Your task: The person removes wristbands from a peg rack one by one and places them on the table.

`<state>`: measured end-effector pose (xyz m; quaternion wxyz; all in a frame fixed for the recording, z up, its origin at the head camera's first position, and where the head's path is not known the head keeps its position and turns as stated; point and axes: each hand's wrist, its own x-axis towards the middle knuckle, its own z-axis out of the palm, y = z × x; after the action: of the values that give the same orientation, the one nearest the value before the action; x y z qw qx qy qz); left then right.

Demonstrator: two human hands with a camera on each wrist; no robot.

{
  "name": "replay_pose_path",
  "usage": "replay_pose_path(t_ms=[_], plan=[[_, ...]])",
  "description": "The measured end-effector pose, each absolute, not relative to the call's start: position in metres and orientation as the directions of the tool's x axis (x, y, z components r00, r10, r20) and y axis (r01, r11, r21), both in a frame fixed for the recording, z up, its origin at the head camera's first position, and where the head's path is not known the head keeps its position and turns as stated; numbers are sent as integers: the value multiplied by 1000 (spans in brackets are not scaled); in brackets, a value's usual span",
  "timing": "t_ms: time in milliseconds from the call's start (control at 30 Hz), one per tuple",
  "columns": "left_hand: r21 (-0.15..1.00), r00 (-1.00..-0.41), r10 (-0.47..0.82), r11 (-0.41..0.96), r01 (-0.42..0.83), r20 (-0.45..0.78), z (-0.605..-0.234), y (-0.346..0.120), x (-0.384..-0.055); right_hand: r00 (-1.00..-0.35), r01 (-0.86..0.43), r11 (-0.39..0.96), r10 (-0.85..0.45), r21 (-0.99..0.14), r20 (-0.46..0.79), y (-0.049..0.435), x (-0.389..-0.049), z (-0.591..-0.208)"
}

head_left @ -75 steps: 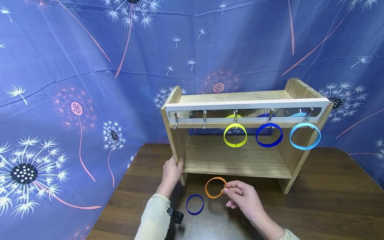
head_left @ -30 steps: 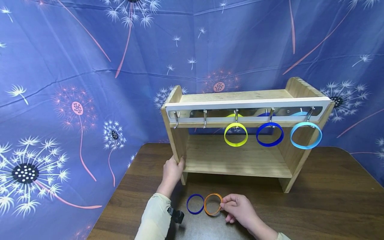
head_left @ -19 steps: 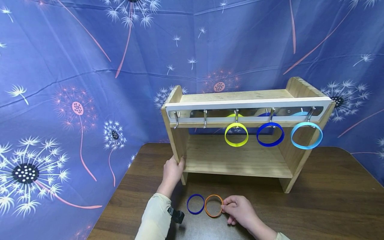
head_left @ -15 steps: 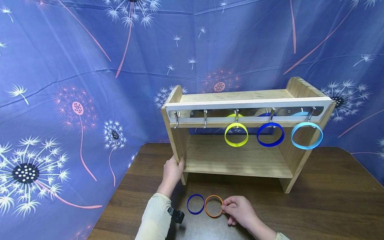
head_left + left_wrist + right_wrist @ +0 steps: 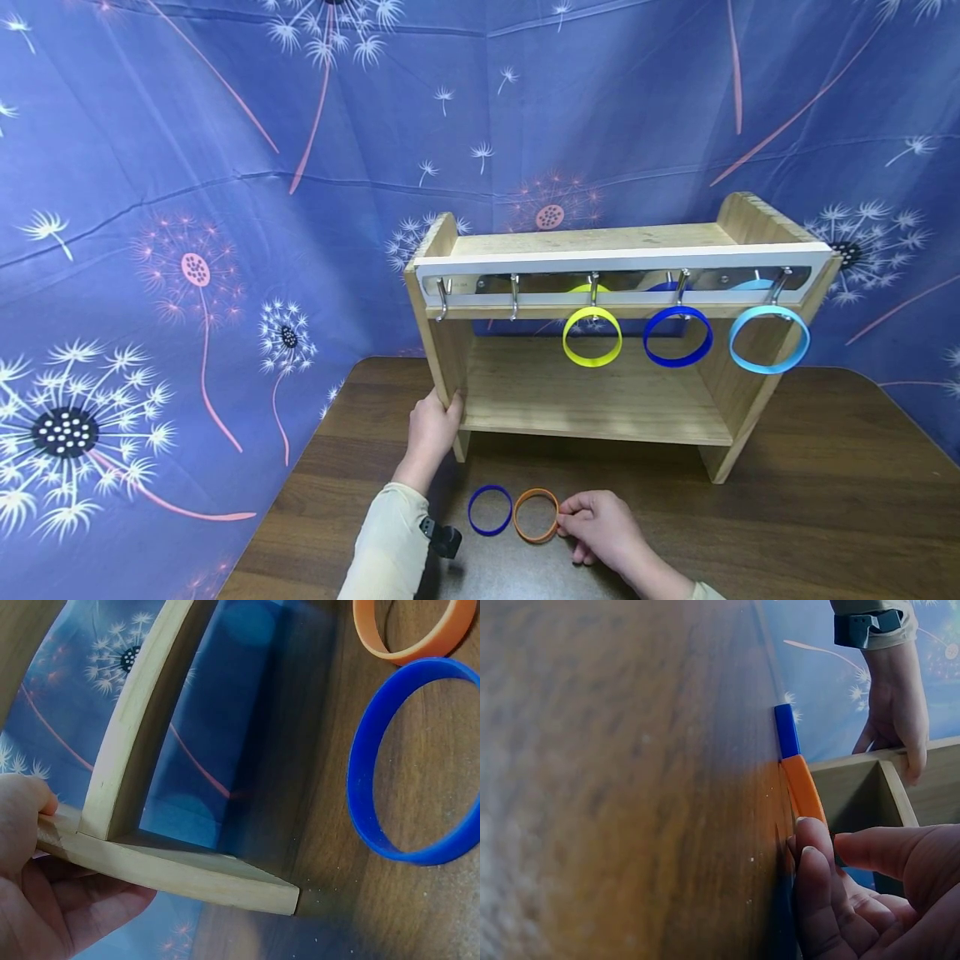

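Orange in colour, a thin ring (image 5: pixel 804 786) is rested on the table (image 5: pixel 847 458), its 3 o'clock edge pinched between the thumb and fingers of the right hand (image 5: pixel 602 522). Just beside it at 9 o'clock, a dark blue ring (image 5: pixel 361 776) is also borne by the table; whether the two are touching cannot be told. At 10 o'clock from the orange one, the side panel of a wooden shelf (image 5: pixel 592 400) is gripped by the left hand (image 5: pixel 432 427), with the thumb placed on the inner face. Toward 1 o'clock, a yellow ring (image 5: pixel 592 362), a blue ring (image 5: pixel 678 362) and a light blue ring (image 5: pixel 769 368) are hung from metal hooks along the shelf's front rail (image 5: pixel 615 257). At 12 o'clock, everything is backed by a blue cloth (image 5: pixel 225 50) printed with dandelions.
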<state>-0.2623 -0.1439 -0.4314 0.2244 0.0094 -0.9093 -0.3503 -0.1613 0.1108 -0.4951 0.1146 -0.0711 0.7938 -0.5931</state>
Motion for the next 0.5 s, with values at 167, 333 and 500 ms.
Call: replay_pose_path(t_ms=[167, 333, 500], plan=[[643, -898, -172, 752, 147, 405, -431, -144, -262, -961, 26, 290, -255, -957, -103, 112, -161, -494], [646, -897, -176, 750, 144, 405, -432, -144, -262, -958, 22, 280, -270, -960, -101, 113, -158, -493], [643, -895, -175, 751, 148, 411, -432, -144, -263, -958, 6, 267, -275, -964, -82, 113, -157, -489]])
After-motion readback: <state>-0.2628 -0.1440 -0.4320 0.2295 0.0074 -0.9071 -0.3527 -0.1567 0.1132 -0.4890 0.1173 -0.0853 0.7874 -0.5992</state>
